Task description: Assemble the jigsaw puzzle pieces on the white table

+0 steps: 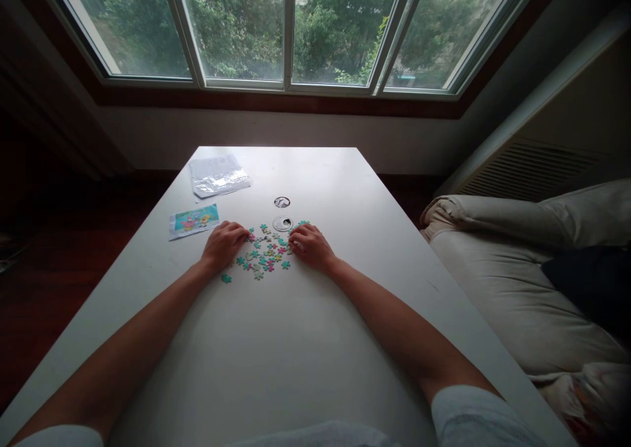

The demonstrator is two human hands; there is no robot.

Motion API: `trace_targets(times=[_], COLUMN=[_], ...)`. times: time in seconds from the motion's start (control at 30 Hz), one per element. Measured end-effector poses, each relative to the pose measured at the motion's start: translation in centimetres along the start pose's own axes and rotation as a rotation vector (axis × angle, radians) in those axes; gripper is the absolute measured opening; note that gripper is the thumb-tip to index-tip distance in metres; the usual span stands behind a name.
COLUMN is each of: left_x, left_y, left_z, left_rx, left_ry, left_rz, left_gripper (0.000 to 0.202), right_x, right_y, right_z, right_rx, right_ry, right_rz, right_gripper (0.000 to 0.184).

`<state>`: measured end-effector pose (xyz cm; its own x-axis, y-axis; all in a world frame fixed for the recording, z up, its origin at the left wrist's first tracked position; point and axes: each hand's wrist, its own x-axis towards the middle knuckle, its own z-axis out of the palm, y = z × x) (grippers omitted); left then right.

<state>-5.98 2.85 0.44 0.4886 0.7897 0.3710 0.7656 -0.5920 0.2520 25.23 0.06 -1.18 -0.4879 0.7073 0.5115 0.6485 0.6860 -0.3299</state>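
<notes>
A loose spread of small puzzle pieces (266, 256) in green, pink, yellow and pale tones lies on the white table (276, 342). At its left side is my left hand (225, 243), fingers bent together, the tips meeting at a pink piece. My right hand (310, 244) rests over the right side of the pieces with its fingers curled. What is under those fingers is hidden. One green piece (226, 279) lies apart at the lower left. Left of my left hand lies a picture card (194, 222) with a pink figure and a yellow figure on blue.
A clear plastic bag (219, 176) with papers lies at the table's far left. Two round inset plates (282, 202) sit in the tabletop beyond the pieces. A beige sofa (503, 282) stands to the right, and a window (286, 33) is ahead.
</notes>
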Motion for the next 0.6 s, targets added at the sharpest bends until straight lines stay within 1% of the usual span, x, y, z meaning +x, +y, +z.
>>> trace_targets(times=[0.13,0.3,0.37,0.6], left_x=[0.0,-0.1,-0.2,-0.4], left_y=[0.5,1.4,1.6,1.3], left_z=[-0.3,-0.6,-0.6,-1.3], left_rx=[0.017,0.048,0.054,-0.049], left_ry=[-0.007,-0.073,-0.081,0.036], left_rz=[-0.01,0.006,-0.001,-0.09], left_gripper=[0.028,0.028,0.029,0.027], right_x=[0.0,0.1,0.2,0.2], right_y=[0.1,0.0,-0.1,-0.1], right_z=[0.0,-0.2,-0.3,-0.4], right_rx=[0.008,0.018,0.021,0.023], right_ry=[0.005,-0.011,-0.011,-0.004], right_rz=[-0.003,0.002,0.003,-0.01], right_gripper=[0.008,0.009,0.009,0.009])
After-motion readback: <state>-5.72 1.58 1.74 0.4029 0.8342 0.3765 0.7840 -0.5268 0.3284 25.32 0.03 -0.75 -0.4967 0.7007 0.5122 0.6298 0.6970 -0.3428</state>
